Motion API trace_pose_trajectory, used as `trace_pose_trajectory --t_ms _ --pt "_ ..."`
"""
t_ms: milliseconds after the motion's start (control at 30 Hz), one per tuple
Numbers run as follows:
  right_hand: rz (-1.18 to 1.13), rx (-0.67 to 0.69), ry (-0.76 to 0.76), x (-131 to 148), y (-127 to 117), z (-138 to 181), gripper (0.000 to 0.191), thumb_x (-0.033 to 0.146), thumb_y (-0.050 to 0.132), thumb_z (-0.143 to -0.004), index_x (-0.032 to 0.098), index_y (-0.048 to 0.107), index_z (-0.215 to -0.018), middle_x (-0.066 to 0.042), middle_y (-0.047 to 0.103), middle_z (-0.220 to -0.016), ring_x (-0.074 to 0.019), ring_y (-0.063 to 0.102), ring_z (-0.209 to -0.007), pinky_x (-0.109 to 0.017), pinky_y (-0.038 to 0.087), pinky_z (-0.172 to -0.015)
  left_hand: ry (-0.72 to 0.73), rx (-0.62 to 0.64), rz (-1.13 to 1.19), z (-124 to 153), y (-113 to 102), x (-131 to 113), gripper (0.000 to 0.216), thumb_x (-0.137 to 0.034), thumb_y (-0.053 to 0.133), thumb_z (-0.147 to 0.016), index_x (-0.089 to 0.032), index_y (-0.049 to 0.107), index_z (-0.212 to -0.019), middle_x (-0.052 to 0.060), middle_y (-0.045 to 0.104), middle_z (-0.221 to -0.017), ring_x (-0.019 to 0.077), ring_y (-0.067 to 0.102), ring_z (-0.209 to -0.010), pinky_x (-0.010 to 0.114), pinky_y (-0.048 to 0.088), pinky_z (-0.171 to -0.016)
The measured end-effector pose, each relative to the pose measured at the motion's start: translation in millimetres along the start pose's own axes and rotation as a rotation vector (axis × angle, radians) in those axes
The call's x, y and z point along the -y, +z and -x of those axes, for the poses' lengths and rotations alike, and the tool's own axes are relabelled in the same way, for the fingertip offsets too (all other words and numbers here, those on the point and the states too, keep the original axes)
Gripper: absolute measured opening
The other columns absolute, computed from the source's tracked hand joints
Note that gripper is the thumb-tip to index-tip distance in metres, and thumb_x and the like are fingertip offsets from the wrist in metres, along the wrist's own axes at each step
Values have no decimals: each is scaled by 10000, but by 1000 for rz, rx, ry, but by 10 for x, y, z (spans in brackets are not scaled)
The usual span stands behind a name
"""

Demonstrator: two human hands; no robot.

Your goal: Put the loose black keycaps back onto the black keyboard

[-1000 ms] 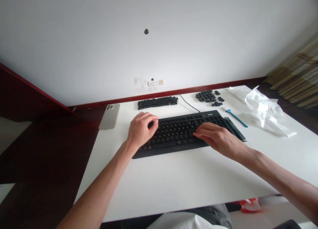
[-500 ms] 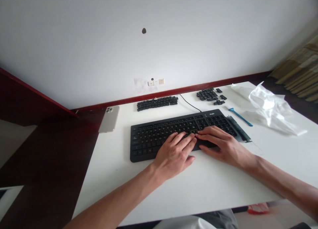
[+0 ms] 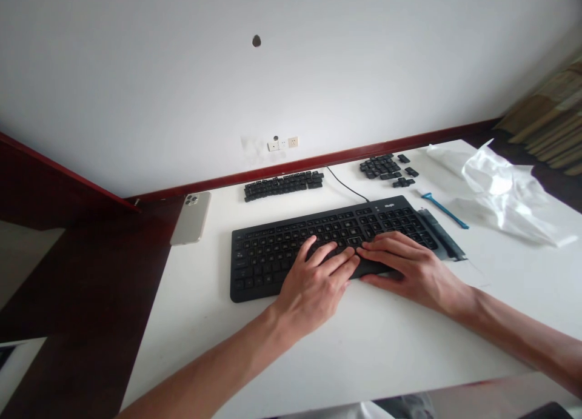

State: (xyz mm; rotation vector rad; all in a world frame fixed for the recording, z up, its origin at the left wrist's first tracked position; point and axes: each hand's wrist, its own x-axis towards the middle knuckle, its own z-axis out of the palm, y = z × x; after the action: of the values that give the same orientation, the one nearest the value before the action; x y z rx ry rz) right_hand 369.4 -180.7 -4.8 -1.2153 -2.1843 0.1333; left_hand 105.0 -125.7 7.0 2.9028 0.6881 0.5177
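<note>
A black keyboard [image 3: 259,249] lies slantwise on the white table [image 3: 364,340]; many of its key positions look bare of caps. Across its front middle rests my left hand [image 3: 321,279], fingers spread and stretched over the keys. My right hand [image 3: 404,264] touches the keyboard just beside it, fingers extended and close together, with the thumb at the front edge. The fingertips of both hands nearly meet. Whether a small keycap is under them is hidden. Loose black keycaps lie behind the keyboard in a left group [image 3: 284,185] and a right group [image 3: 379,167].
To the right are a blue-handled brush [image 3: 445,211], a dark strip-like piece [image 3: 441,234] against the keyboard's end, and a crumpled clear plastic bag [image 3: 500,188]. A phone [image 3: 191,219] lies at the left edge. The keyboard's cable [image 3: 345,187] runs back toward the wall.
The view has shifted slightly. My left hand's fingers have spread wider, with the index finger lifted away to the left, and its thumb has tucked in. My right hand stays in nearly the same place.
</note>
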Motion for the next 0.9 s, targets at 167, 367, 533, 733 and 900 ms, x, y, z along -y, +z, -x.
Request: trace_pose_trajectory --t_ms 167,367,533,733,900 --pt "4 4 0 14 -5 -18 469 300 796 -908 288 691 -1365 -94 761 -1175 -308 700 -1113 -465 643 -946 11 -18 -7 6 19 -3 486 -298 495 -1060 -290 542 -1544 33 621 -1534 245 561 -1414 554 299 -1297" --pt "32 1 -9 58 -13 -51 408 312 779 -924 256 689 -1318 -122 727 -1196 -302 688 -1093 -466 629 -923 31 -34 -18 18 30 -6 485 -288 498 -1057 -273 546 -1539 31 611 -1544 248 569 -1403 544 312 -1285" --pt "53 -1 20 90 -42 -86 529 362 775 -928 237 620 -1418 -142 697 -1265 -317 664 -1161 -487 595 -994 44 -43 -66 26 46 -14 496 -294 506 -1048 -246 552 -1539 31 551 -1602 265 522 -1459 505 321 -1290" --pt "46 14 36 93 -69 -90 501 384 739 -956 202 607 -1403 -150 679 -1277 -309 644 -1167 -482 575 -1008 77 -53 -150 30 34 -23 533 -296 509 -1042 -217 521 -1569 31 430 -1688 278 412 -1551 466 298 -1312" --pt "47 11 38 86 -58 -84 470 354 694 -990 197 574 -1416 -154 663 -1275 -304 632 -1149 -485 568 -991 96 -52 -184 38 16 -33 531 -281 484 -1055 -229 503 -1583 -4 419 -1694 281 365 -1580 465 269 -1327"
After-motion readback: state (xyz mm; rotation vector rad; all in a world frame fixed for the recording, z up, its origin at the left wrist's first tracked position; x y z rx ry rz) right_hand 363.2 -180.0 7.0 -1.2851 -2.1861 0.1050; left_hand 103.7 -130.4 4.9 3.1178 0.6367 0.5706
